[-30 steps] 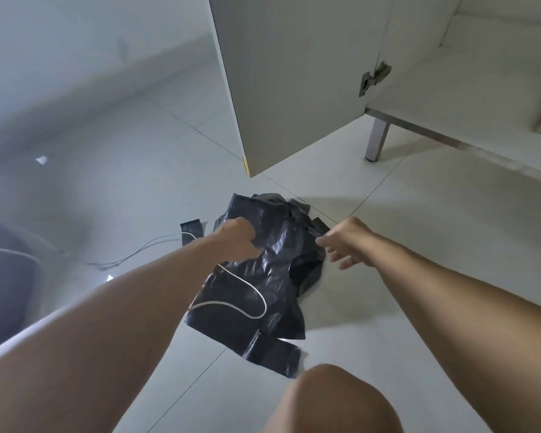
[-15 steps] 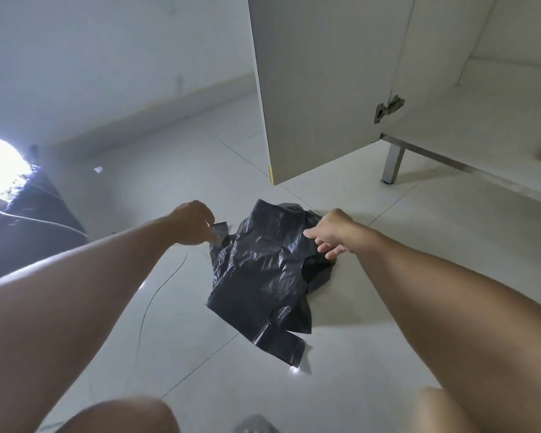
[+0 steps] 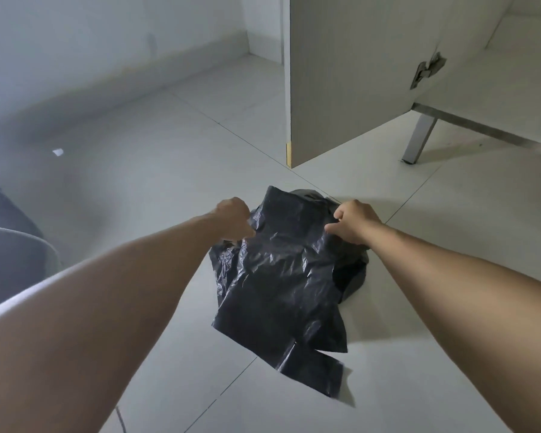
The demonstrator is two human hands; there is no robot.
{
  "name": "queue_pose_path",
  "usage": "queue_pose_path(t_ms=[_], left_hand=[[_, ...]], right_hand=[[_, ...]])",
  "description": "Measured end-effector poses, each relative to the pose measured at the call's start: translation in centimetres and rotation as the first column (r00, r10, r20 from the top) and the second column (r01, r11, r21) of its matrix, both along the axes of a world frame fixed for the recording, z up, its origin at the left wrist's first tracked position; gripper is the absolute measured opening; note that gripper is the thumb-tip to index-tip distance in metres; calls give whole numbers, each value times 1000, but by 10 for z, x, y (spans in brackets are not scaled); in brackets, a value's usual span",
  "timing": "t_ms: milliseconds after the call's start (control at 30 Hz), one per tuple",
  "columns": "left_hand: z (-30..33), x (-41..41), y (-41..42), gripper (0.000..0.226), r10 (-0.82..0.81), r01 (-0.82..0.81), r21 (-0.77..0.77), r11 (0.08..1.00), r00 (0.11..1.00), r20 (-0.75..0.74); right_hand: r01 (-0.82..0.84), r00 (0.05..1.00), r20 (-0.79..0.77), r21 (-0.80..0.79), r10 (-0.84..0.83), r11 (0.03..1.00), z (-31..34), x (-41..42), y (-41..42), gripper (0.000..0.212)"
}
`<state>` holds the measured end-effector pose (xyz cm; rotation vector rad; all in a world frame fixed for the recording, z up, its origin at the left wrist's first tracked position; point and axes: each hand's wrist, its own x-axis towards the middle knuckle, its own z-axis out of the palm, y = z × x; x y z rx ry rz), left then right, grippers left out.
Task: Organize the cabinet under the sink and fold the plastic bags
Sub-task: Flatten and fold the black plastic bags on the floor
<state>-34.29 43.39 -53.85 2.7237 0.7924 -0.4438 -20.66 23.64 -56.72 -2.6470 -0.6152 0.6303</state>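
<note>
One black bag (image 3: pixel 281 276), long axis running away from camera, handles near end. Left hand (image 3: pixel 233 218), right hand (image 3: pixel 353 225) each pinching far edge.

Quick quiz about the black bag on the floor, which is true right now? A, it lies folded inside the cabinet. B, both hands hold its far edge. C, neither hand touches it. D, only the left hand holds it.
B: the left hand and right hand each pinch the far edge of the bag, which is spread crumpled on the floor in front of the open cabinet door.
</note>
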Motion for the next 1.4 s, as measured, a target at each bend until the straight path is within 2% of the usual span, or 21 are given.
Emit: queue_pose_path(t_ms=[33,100,133,267,367,433,533,600,800,967,1033,1133,1200,1333,1400], left_hand=[[-12,8,9,24,17,-17,-8,1000,999,28],[-29,23,24,39,78,-75,-36,997,994,83],[-38,32,30,43,120,-113,-66,991,985,121],[-62,60,36,46,286,-229,-238,944,927,243],[-72,72,30,53,311,-221,-293,930,898,310],[-72,76,24,47,314,-209,-315,926,888,336],[-67,79,16,18,345,-199,-380,903,864,366],[-60,78,8,11,351,-183,-407,895,851,390],[-18,69,-37,16,231,-38,-446,894,893,387],[16,65,-89,12,40,161,-441,883,910,413],[28,63,-109,10,-17,238,-482,844,908,418],[38,67,-134,17,-38,306,-588,749,906,423],[44,73,-149,12,-44,334,-601,726,895,443],[60,78,-184,30,-6,424,-642,639,837,547],[70,79,-200,29,-32,466,-642,609,823,567]], right_hand=[[-21,999,24,-18,22,1000,-6,4,5,21],[-40,998,53,-57,43,998,-21,11,15,49],[-40,997,68,-67,44,997,-28,14,19,54],[-41,994,95,-60,46,997,-44,23,24,49],[-39,992,122,4,38,999,-44,28,17,38],[-52,990,136,33,47,998,-41,31,9,30],[-44,984,177,74,30,996,-31,33,-8,26],[-41,976,217,107,17,993,-23,31,-21,22],[41,955,278,208,-99,977,-4,13,-82,7],[44,950,291,235,-114,971,21,-2,-138,5],[36,944,308,255,-116,966,34,-7,-155,2],[23,929,348,276,-122,961,52,-12,-177,10],[25,916,378,286,-137,958,65,-14,-192,13],[62,889,405,357,-215,932,85,-17,-222,17],[102,868,410,402,-279,910,92,-19,-236,17]])
